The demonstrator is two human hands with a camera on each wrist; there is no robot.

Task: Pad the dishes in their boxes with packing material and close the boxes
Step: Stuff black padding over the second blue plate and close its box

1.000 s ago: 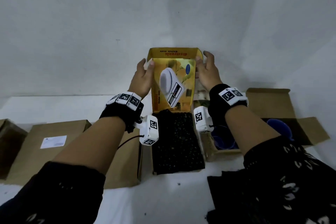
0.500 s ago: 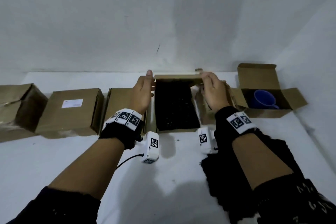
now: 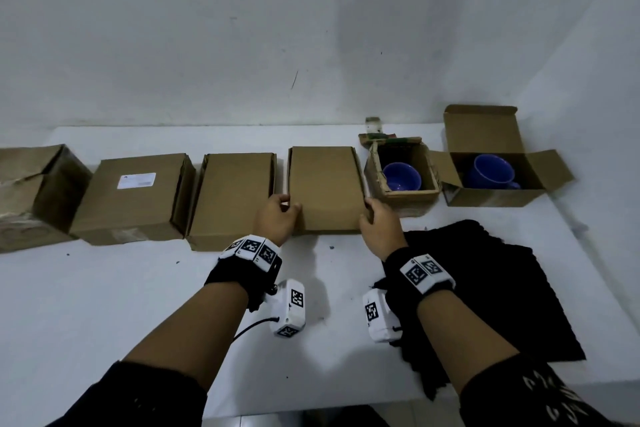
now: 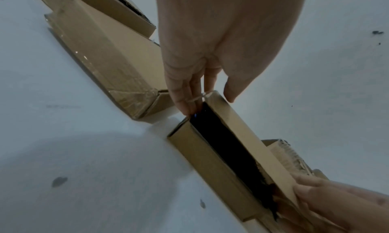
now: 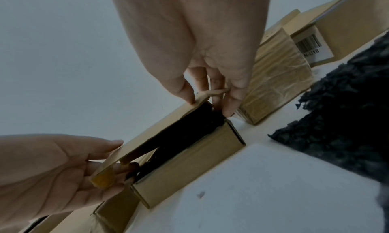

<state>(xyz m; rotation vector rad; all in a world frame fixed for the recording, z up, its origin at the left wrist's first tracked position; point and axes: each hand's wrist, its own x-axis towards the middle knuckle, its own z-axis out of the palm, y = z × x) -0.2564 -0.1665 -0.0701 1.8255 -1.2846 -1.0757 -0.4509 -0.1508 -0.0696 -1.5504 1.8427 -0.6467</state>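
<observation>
White tabletop (image 3: 104,305) runs along a pale grey wall, with a row of brown cardboard boxes set side by side near the wall. Both hands work the plain brown cardboard box (image 3: 323,189) in the middle of the row. Its lid is lowered but stands ajar at the near edge, and the wrist views show black packing material (image 4: 227,146) inside the gap. The left hand (image 3: 275,220) pinches the lid's near left corner, thumb on top and fingers under the edge. The right hand (image 3: 379,227) pinches the near right corner the same way. Just to the right, a small open box holds a blue bowl (image 3: 401,176); beyond it an open box with raised flaps holds a blue mug (image 3: 491,170). A black sheet of textured padding (image 3: 491,288) lies on the table under the right forearm.
</observation>
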